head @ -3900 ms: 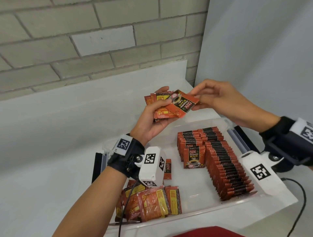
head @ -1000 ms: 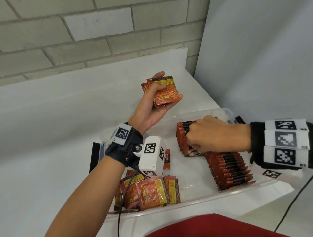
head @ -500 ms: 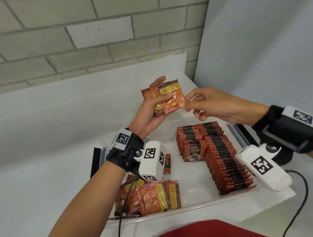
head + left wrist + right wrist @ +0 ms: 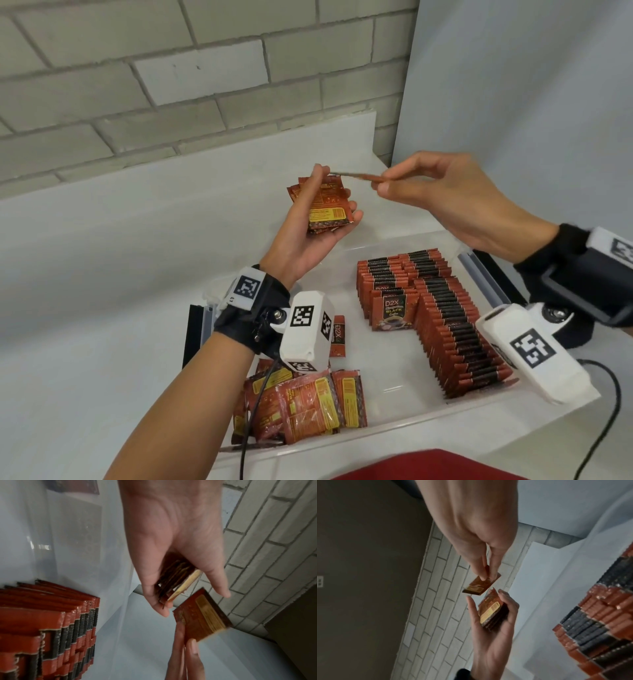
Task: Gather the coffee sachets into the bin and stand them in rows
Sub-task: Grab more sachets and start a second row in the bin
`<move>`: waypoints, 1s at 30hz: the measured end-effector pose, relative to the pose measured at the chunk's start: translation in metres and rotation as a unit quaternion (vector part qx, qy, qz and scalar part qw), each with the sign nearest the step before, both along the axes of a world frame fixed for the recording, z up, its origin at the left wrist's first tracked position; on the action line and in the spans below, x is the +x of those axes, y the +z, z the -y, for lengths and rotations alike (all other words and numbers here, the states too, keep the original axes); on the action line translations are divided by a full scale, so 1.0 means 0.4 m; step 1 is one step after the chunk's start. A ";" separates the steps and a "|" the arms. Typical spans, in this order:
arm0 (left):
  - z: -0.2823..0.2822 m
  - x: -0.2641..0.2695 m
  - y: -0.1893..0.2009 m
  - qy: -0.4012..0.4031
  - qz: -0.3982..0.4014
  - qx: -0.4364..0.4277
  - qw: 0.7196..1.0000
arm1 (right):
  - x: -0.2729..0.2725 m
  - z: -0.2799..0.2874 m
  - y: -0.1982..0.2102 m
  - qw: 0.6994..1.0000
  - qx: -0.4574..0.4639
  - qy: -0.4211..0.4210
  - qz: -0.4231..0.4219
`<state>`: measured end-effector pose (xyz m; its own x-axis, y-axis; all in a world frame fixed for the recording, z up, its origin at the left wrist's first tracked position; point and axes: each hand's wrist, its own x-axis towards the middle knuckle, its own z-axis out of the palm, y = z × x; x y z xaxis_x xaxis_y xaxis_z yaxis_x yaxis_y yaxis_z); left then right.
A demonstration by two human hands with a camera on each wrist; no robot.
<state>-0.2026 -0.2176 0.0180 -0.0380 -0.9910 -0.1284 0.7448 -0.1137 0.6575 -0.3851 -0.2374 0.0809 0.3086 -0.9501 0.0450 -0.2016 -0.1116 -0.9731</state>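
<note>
Red foil coffee sachet [image 4: 356,177] pinched flat in right hand [image 4: 442,195], above standing sachet rows [image 4: 455,329]; left hand [image 4: 308,236] clasping sachet stack [image 4: 325,205].

Clear plastic bin [image 4: 404,423]: upright red-and-black sachet rows [image 4: 455,329] at three o'clock, loose red foil sachets [image 4: 308,404] at seven o'clock.

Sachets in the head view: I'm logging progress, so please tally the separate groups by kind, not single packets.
Stack gripped in left hand: 1
Single sachet pinched by right hand: 1
Standing block of rows in bin: 1
Loose flat pile in bin: 1
Lone sachet apart in bin: 1
Total: 5 groups
</note>
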 end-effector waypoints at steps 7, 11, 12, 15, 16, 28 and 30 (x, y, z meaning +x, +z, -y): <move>-0.003 0.001 -0.008 -0.007 -0.012 -0.052 0.999 | 0.001 0.003 -0.026 0.998 -0.029 0.000 -0.050; -0.004 -0.002 -0.008 -0.004 0.001 -0.065 0.998 | 0.005 0.017 -0.017 1.000 0.000 -0.004 -0.017; -0.004 -0.002 -0.010 -0.005 0.004 -0.068 0.998 | 0.006 0.021 -0.012 1.000 0.027 -0.004 -0.003; -0.004 -0.001 -0.009 -0.010 0.016 -0.072 0.997 | 0.003 0.027 0.002 0.995 0.099 0.021 0.006; -0.005 0.000 -0.008 -0.014 0.021 -0.074 0.997 | 0.001 0.027 0.005 0.994 0.106 0.031 -0.002; 0.003 0.006 -0.007 -0.007 -0.001 -0.030 1.000 | -0.034 -0.025 0.034 0.930 0.023 0.227 -0.287; -0.001 0.001 -0.004 -0.003 -0.005 -0.031 1.000 | -0.027 -0.058 0.011 0.884 -0.001 0.298 -0.360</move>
<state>-0.2022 -0.2174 0.0163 -0.0443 -0.9968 -0.0670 0.7510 -0.0774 0.6557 -0.3959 -0.2141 0.0852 0.7038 -0.6088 -0.3661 -0.6737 -0.4085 -0.6158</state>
